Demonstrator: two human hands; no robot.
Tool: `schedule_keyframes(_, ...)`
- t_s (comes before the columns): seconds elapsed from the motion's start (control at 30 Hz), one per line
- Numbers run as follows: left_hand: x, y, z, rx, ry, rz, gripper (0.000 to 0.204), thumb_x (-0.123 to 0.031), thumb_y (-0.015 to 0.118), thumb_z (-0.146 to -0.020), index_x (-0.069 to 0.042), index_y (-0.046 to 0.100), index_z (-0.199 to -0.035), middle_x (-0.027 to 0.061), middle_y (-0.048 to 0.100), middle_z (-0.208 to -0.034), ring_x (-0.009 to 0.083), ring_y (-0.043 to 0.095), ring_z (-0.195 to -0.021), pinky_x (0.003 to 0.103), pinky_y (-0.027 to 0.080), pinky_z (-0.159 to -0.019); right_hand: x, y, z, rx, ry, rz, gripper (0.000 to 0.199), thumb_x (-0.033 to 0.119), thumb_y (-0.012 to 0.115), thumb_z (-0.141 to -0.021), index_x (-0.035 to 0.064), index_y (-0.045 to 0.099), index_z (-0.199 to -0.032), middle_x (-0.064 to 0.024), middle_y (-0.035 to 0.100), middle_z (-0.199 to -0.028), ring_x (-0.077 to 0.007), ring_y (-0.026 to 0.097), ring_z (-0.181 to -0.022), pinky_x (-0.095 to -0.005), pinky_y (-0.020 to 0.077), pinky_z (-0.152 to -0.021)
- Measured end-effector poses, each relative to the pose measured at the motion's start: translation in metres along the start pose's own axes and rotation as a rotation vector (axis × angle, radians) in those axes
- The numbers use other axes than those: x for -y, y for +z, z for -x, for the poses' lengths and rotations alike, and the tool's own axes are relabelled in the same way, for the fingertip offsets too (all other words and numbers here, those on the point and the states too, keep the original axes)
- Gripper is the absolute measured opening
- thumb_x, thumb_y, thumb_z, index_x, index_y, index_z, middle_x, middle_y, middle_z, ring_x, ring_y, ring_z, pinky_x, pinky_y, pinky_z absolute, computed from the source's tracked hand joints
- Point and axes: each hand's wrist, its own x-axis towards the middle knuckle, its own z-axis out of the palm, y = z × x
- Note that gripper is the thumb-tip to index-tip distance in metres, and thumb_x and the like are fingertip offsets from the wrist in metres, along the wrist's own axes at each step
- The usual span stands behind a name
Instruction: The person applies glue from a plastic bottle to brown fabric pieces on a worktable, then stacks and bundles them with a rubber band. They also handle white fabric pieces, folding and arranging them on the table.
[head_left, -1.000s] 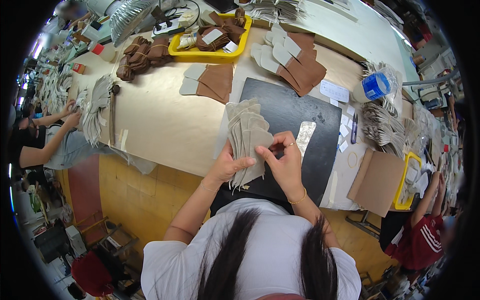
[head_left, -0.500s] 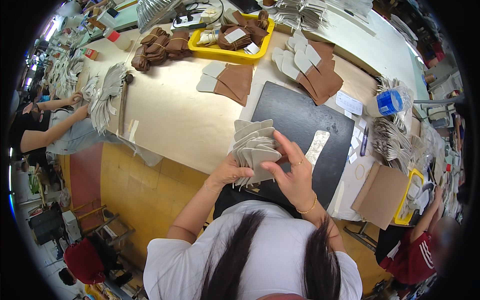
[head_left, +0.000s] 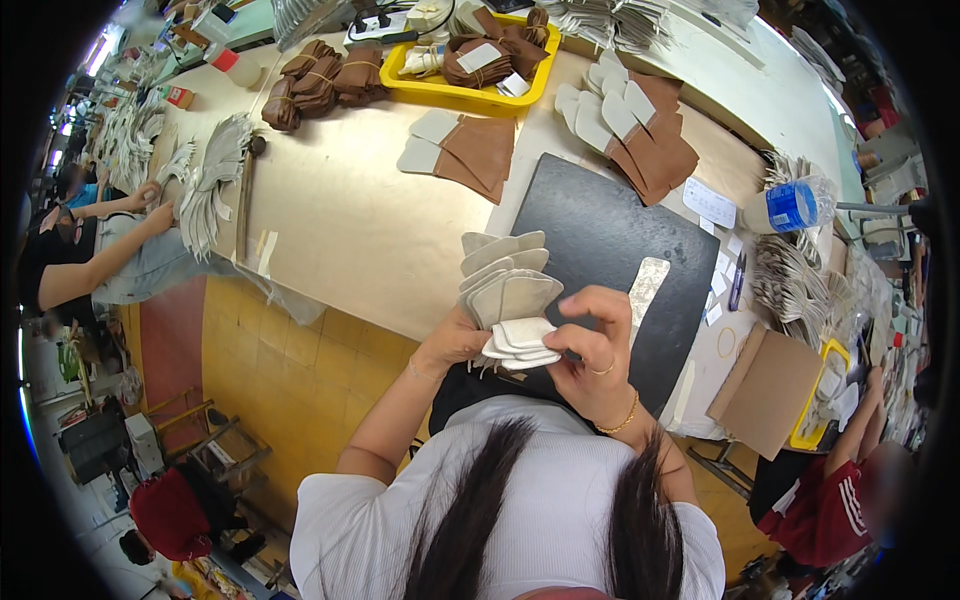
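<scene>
Grey cut pieces (head_left: 508, 290) in both hands

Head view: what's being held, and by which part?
A fanned stack of grey cut pieces, gripped at its lower end between the left hand and right hand, above the black mat.

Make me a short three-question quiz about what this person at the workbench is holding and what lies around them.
1. True or false: both hands hold the fanned stack of pale grey pieces.
2. What lies directly beyond the stack on the table: (a) a black mat, (b) a red cloth, (c) a glass pane?
3. What colour is the tray at the far edge that holds brown bundles?

Key
1. True: the left hand grips the stack from the left side, and the right hand pinches the whitish pieces at its near end.
2. (a), the black mat.
3. Yellow: the yellow tray.
</scene>
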Motion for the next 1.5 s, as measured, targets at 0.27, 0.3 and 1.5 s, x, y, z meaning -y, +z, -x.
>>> schedule_keyframes(0.27,0.002,-0.002,0.001,-0.044,-0.009,0.035,0.08,0.0,0.074,-0.073,0.0,0.033,-0.142,0.0115,0.049,-0.136,0.0215,0.05,-0.123,0.035,0.041,-0.103,0.002,-0.001,-0.014,0.095,-0.011,0.038,0.052,-0.01,0.074,-0.057,0.0117,0.052,-0.099,-0.015,0.055,-0.127,-0.0334,0.055,-0.103,-0.0409,0.0461,-0.085)
schedule_keyframes(0.3,0.0,-0.002,0.002,-0.043,-0.017,0.003,0.08,-0.002,0.075,-0.074,-0.001,0.033,-0.142,0.0113,0.049,-0.137,0.0215,0.05,-0.123,0.035,0.04,-0.104,0.001,-0.001,-0.013,0.093,-0.024,0.052,0.053,-0.01,0.073,-0.057,0.0117,0.052,-0.099,-0.0145,0.055,-0.126,-0.0333,0.055,-0.103,-0.0413,0.0461,-0.086)
schedule_keyframes(1.5,-0.078,0.03,0.035,-0.01,0.182,-0.413,0.067,-0.005,0.069,-0.079,0.0,0.038,-0.138,0.0161,0.064,-0.111,0.0268,0.062,-0.105,0.04,0.05,-0.09,0.012,0.013,-0.08,0.365,0.096,-0.201,0.103,0.034,0.089,-0.055,0.0099,0.039,-0.141,-0.0146,0.041,-0.127,-0.0291,0.046,-0.114,-0.0379,0.0411,-0.098)
